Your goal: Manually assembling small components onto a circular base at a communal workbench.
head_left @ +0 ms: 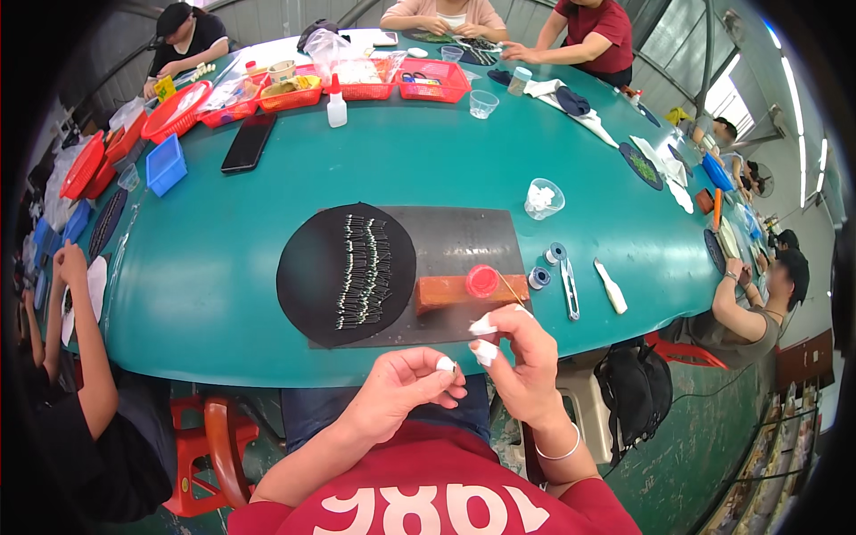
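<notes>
Near the table's front edge, my left hand (406, 390) is closed in a pinch. A tiny dark tip shows at its fingers, too small to name. My right hand (528, 366) is curled beside it, thumb and forefinger almost together; anything between them is too small to see. White wraps cover fingertips on both hands. Beyond them, a round black fabric piece (303, 281) bears rows of small pale-and-dark pieces. It overlaps a dark board (464, 236). There, a red-brown block (437, 292) holds a round red pot (482, 281). A thin stick (511, 288) slants toward my right knuckles.
Thread spools (539, 278), thread snips (570, 290) and a white-handled tool (610, 285) lie to the right. Behind them stands a cup of white material (543, 199). A phone (249, 143), a dropper bottle (336, 109) and red baskets (434, 80) are farther back. Several people sit around.
</notes>
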A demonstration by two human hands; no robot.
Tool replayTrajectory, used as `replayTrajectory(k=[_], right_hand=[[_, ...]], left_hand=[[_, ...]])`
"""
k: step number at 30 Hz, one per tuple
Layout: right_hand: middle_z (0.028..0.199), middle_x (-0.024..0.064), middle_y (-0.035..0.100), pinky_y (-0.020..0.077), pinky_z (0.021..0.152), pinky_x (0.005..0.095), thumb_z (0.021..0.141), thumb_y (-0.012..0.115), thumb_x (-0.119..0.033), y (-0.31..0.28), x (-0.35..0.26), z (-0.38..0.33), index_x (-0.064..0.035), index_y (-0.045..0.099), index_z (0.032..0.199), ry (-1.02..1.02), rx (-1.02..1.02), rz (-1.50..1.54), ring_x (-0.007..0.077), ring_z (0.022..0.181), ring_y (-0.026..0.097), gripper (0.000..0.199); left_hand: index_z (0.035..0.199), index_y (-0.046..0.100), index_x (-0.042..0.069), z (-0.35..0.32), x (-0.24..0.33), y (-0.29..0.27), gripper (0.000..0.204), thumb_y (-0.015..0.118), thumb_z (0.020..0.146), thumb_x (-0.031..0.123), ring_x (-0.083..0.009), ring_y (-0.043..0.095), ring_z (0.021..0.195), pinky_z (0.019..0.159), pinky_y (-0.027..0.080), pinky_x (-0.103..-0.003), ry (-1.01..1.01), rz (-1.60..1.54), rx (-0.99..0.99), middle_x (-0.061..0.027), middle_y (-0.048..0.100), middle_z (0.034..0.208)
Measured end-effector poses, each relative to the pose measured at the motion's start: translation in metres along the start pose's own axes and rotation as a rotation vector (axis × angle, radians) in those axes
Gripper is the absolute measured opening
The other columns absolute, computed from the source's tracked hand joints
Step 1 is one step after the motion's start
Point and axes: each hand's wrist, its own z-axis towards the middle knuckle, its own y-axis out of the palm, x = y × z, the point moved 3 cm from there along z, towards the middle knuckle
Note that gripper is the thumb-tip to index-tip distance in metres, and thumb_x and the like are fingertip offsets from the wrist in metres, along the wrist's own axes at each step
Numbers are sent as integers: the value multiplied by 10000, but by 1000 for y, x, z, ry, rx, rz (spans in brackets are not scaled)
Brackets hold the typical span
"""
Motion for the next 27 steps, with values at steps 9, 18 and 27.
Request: replayTrajectory(k=[9,18,27], right_hand=[[847,120,638,511,629,312,681,657,124,1,-14,8,5,614,897,-187,-152,-158,245,744,646,250],[893,121,617,516,648,348,747,687,76,-1,-8,6,-17,618,957,-121,-180,-137,277,785,628,241],[888,104,612,515,646,346,757,666,86,-1,-10,9,-17,599,929,-123,-250,-112,268,767,624,212]], left_hand=[[1035,648,-3,2,-4,2,152,633,952,124,-123,652,861,824,545,-276,-15,40,-63,-56,669,956],[1033,644,-4,1,-6,1,154,633,952,126,-119,644,861,836,539,-278,-7,42,-67,-53,663,953],[1047,639,-7,1,-6,3,160,627,954,123,-122,642,867,841,534,-277,-36,74,-55,-55,661,957]])
